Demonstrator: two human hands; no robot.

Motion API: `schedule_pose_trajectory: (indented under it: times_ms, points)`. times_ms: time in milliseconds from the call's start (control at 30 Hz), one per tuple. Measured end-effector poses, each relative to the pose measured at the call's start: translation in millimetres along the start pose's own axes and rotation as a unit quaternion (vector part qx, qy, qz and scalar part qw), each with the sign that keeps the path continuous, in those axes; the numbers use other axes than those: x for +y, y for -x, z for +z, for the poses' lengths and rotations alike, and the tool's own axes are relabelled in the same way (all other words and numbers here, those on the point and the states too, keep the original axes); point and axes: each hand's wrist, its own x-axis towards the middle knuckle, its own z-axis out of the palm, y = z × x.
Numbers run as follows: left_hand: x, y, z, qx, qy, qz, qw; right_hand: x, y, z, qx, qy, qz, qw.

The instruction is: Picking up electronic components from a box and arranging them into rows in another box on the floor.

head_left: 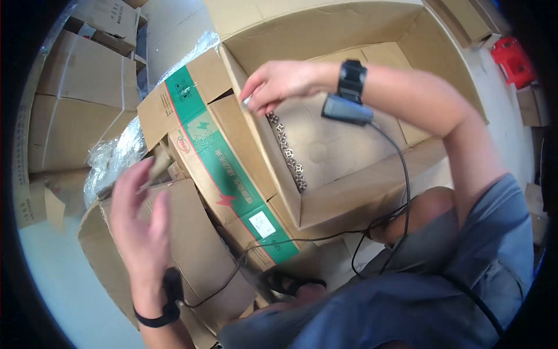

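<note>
My right hand (276,87) reaches across the open cardboard box (349,200) to its left wall. Its thumb and fingers pinch a small, pale, shiny piece (247,101), mostly hidden by the fingers. Just below it, a row of small round metal parts with notched faces (288,154) runs along the inside of that wall on the box floor. My left hand (139,218), smeared by motion, is raised over a second cardboard box (192,232) at the left. Its thumb stands apart from the fingers, with nothing seen between them. A blurred tan piece (161,165) shows beyond its fingertips.
A printed flap with a green band (224,163) folds outward between the boxes. Clear plastic wrap (119,160) lies beside strapped cartons (81,99) at the far left. A black cable (407,174) runs from the wrist devices across my lap. A red object (512,63) sits far right.
</note>
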Motion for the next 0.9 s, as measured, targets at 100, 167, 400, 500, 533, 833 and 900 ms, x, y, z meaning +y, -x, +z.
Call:
schedule_pose_trajectory:
  times_ms: [100,167,400,500,533,833,900]
  points:
    - [-39.3,17.8,-30.8,0.053,-0.189,-0.027,0.980,44.8,-30.8,-47.9,0.097,0.158,0.068,0.980]
    - [-73.6,38.7,-40.2,0.063,-0.207,-0.094,0.972,70.8,-51.7,-59.6,0.100,0.207,0.086,0.969]
    - [-100.1,49.3,-33.0,0.076,-0.343,-0.133,0.927,173.9,-126.0,-47.4,0.249,0.477,-0.030,0.842]
    - [-119.9,48.4,-40.9,0.069,-0.180,-0.188,0.963,185.8,-144.9,-40.2,0.272,0.501,-0.033,0.821]
    - [-122.9,49.4,-41.9,0.066,-0.181,-0.189,0.963,187.8,-148.7,-36.2,0.264,0.505,0.001,0.822]
    - [-112.0,46.7,-31.2,0.079,-0.192,-0.179,0.962,191.0,-153.1,-34.6,0.154,0.477,0.102,0.859]
    - [-108.5,44.9,-29.1,0.084,-0.199,-0.183,0.959,199.2,-159.3,-39.2,0.151,0.473,0.108,0.861]
